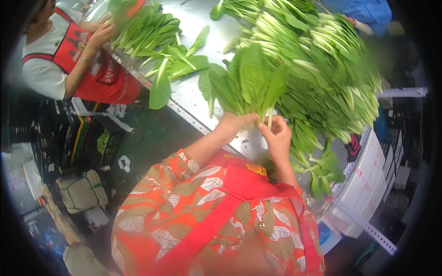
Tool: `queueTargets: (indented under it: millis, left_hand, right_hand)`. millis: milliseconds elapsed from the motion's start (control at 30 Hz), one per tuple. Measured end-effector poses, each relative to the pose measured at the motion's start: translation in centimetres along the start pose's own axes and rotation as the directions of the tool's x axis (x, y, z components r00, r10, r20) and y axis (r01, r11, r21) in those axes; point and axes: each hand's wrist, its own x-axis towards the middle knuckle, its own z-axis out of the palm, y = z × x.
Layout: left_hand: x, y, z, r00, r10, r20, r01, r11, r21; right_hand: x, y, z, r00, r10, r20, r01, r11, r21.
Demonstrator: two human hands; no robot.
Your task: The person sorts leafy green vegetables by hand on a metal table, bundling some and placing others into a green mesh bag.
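A bunch of leafy greens (253, 81) stands upright in my left hand (236, 126), whose fingers wrap around its stalks. Close beside it, my right hand (278, 132) pinches a pale stem (270, 117) at the bunch's right edge between thumb and fingers. The lower ends of the stalks are mostly hidden by my hands. Both hands are above the near edge of a metal table (188, 93). Just right of them spreads a large heap of the same greens (321, 82), and a few loose leafy stalks (321, 169) lie below it.
Across the table's left side, a person in a red apron (107, 76) handles another pile of greens (148, 31). Loose leaves (172, 63) lie between us. A blue sleeve (366, 15) shows at the far right. White foam boxes (366, 179) and perforated metal bars (366, 224) flank the right edge.
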Motion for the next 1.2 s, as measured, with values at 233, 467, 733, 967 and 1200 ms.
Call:
queueTargets:
  millis: [233,467,733,967,1200]
  left_hand:
    - [-0.3,1.0,-0.1,1.000,-0.010,0.023,0.011,0.999,-0.047]
    - [0.9,2.4,-2.4,0.981,-0.126,0.148,0.183,0.859,-0.478]
    - [2.8,4.6,-4.7,0.999,-0.038,-0.037,0.030,0.981,-0.193]
    - [3.7,6.9,-5.1,0.992,0.127,-0.014,-0.128,0.982,-0.141]
    - [2.1,6.8,-3.9,0.967,0.248,0.050,-0.253,0.944,0.210]
  right_hand:
    - [-0.3,0.5,0.9,0.999,0.019,0.035,-0.026,0.978,0.207]
    - [-0.7,-0.2,-1.2,0.992,0.002,0.122,-0.015,0.995,0.102]
    - [-7.2,3.0,-19.2,0.725,-0.259,-0.638,-0.002,0.926,-0.378]
    - [-9.8,4.7,-19.8,0.693,-0.386,-0.609,-0.256,0.658,-0.708]
    - [-0.6,-1.7,0.7,0.999,-0.036,0.026,0.039,0.988,-0.147]
